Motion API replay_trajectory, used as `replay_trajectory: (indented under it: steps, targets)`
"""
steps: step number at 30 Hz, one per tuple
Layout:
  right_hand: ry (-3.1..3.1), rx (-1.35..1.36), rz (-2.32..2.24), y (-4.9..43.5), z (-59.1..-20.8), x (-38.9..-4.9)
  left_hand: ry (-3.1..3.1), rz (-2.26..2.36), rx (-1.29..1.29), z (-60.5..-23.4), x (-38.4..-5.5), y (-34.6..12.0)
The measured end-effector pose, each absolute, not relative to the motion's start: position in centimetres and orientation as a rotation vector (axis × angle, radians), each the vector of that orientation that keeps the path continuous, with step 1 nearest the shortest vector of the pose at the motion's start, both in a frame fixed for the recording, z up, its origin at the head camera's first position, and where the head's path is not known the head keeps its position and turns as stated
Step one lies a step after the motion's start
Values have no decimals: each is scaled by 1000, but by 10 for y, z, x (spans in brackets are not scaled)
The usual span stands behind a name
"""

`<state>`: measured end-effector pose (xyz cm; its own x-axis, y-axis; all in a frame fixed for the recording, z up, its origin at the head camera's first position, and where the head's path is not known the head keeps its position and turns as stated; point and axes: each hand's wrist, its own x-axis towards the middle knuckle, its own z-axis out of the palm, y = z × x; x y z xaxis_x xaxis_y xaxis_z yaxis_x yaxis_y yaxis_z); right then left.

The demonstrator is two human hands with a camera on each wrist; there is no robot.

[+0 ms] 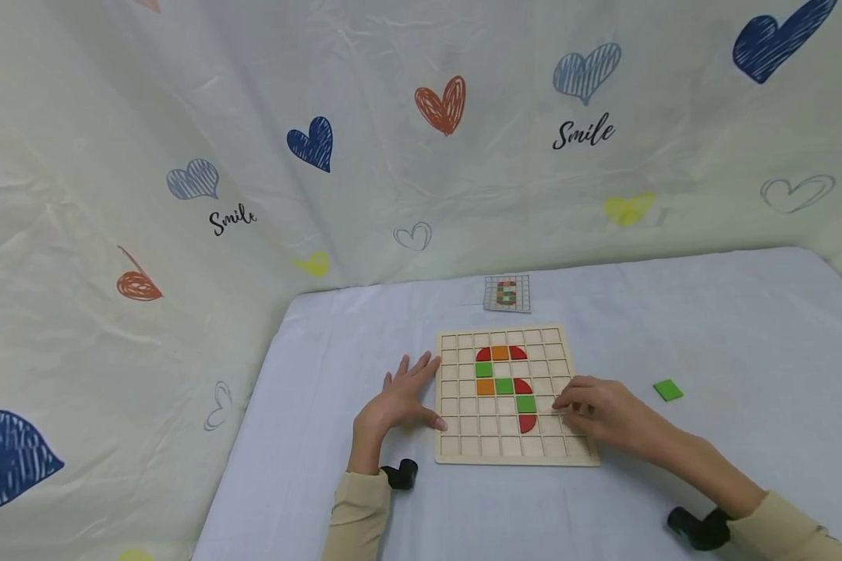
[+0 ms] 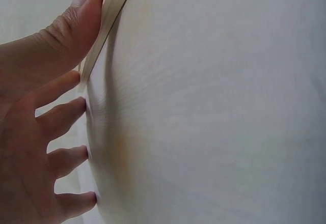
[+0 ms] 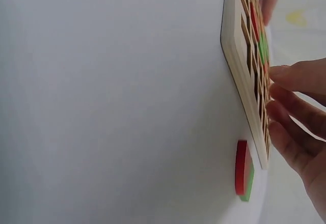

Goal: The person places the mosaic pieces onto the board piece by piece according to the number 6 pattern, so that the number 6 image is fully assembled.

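A wooden grid board (image 1: 470, 446) lies flat on the cloth. Red quarter-round tiles (image 1: 528, 424), green square tiles (image 1: 526, 404) and orange square tiles (image 1: 486, 386) fill some of its cells. At the board's left side is my left hand (image 1: 400, 401), fingers spread, with the thumb against the edge. My right hand (image 1: 606, 409) reaches over the right side, its loosely bent fingertips at the grid beside the lower green tile. No tile shows between those fingers. In the right wrist view, a red piece (image 3: 242, 168) lies by the board with a green one (image 3: 248, 186) behind it.
A small printed card (image 1: 507, 294) with a coloured grid pattern lies behind the board. To the right of the right hand sits a loose green tile (image 1: 668, 389). White cloth (image 1: 309, 374) covers the table, and a heart-printed curtain (image 1: 365, 202) hangs behind.
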<state>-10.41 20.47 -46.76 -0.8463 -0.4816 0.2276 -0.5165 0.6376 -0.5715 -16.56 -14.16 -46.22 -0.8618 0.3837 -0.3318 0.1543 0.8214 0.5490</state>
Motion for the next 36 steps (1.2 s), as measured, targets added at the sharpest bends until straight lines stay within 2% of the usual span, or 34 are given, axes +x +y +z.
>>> replay_trajectory:
  steps: [6, 36]
  targets:
    - [-2835, 733, 950, 217, -467, -101, 2573, 710, 402, -462, -167, -140]
    - [-2902, 467, 628, 248, -479, -101, 2579, 706, 417, -465, -168, -142]
